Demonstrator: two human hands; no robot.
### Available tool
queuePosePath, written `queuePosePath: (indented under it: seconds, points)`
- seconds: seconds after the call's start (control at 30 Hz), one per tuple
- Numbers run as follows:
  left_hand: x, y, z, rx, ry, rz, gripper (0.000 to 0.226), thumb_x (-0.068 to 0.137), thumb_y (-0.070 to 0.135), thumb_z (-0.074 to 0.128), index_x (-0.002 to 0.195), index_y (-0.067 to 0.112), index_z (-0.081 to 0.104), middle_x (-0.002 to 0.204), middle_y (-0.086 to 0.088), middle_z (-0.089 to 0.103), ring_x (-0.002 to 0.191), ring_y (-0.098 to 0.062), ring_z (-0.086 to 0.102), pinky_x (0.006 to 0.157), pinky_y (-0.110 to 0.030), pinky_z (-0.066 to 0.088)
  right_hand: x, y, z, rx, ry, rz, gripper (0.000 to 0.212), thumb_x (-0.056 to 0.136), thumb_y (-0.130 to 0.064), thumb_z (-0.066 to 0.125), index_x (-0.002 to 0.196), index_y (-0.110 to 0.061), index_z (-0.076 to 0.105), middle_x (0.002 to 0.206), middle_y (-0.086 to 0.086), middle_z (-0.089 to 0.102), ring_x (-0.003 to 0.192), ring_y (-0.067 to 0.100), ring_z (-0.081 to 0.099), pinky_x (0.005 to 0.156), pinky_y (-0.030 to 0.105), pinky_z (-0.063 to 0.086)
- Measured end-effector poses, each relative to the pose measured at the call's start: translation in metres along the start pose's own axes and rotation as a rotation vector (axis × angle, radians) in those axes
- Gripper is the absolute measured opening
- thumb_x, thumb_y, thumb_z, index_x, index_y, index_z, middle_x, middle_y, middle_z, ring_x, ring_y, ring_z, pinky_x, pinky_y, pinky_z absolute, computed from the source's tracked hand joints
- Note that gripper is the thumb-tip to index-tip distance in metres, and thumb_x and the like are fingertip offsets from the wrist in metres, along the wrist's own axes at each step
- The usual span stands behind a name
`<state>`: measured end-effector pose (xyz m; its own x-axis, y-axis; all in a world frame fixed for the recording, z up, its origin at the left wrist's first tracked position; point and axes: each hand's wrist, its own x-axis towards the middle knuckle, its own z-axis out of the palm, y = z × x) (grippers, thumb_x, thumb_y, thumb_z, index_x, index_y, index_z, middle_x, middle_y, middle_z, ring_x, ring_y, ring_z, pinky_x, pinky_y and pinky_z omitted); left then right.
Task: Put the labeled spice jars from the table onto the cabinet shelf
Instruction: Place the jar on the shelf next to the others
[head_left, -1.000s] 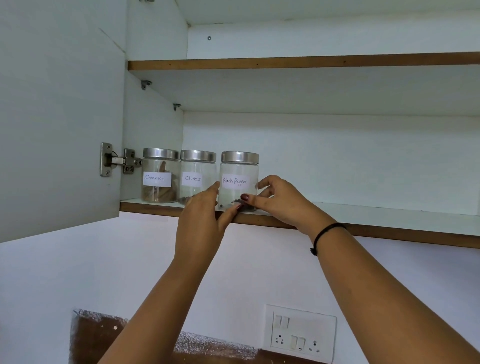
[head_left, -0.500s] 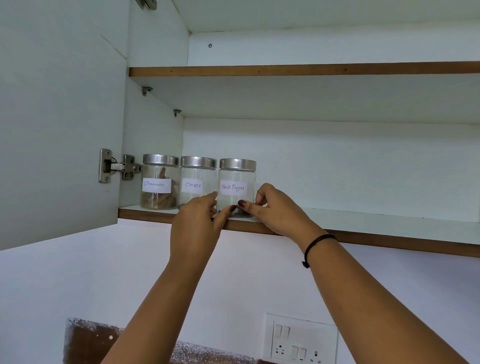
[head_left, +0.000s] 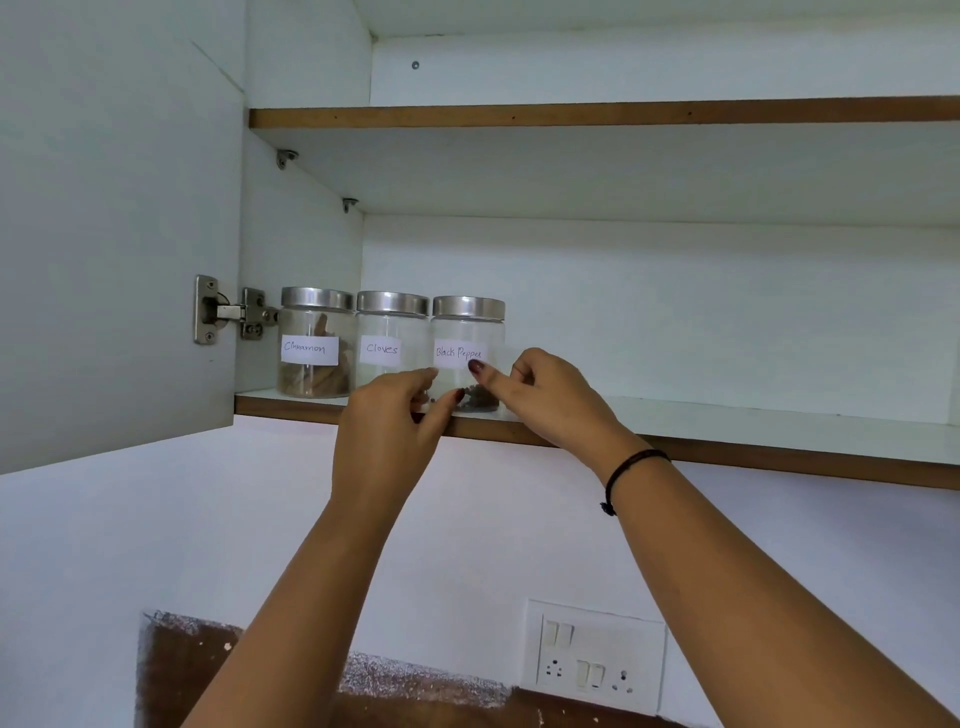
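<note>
The left hand (head_left: 387, 431) covers the bottom of the Cloves jar (head_left: 392, 332), so no idea what's inside. It and the right hand (head_left: 550, 400) block the lower sides of the Black Pepper jar (head_left: 467, 332), and I can't tell if the fingers actually grip it. The shelf (head_left: 727, 415) runs off the right edge, the cabinet door (head_left: 104, 234) off the left, and the forearms off the bottom.

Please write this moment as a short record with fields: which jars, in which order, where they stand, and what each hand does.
place: lower cabinet shelf, door open at the left
jars, left to right: Cinnamon jar, Cloves jar, Black Pepper jar
jar state: upright, metal lids on, labels facing out
left hand: holds the Black Pepper jar low on its left side
right hand: holds the same jar on its right, thumb by the label
</note>
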<state>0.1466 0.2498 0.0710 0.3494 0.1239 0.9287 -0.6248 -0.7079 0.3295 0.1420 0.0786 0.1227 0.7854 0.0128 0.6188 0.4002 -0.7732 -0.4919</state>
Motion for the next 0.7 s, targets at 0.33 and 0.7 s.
queuePosePath:
  seconds: [0.33,0.7]
  points:
    - [-0.027,0.023,-0.048,-0.307,-0.024,-0.092,0.014,0.091,0.028,0.069,0.095,0.018,0.079,0.09,0.015,0.074,0.087,0.003,0.068,0.074,-0.018,0.055,-0.078,-0.005,-0.022,0.391,0.122,-0.133,0.029,0.087,-0.039,0.067,0.075,-0.014,0.062,0.076,0.012,0.07,0.074,0.035,0.066,0.074,0.05,0.058]
    - [-0.114,0.062,-0.04,-0.522,-0.202,-0.242,0.025,0.094,0.044,0.057,0.089,0.032,0.079,0.094,0.016,0.076,0.091,-0.008,0.07,0.07,-0.048,0.061,-0.206,0.018,0.001,0.756,0.097,-0.022,0.025,0.086,-0.031,0.06,0.081,-0.008,0.068,0.074,0.0,0.072,0.07,0.021,0.071,0.057,0.028,0.059]
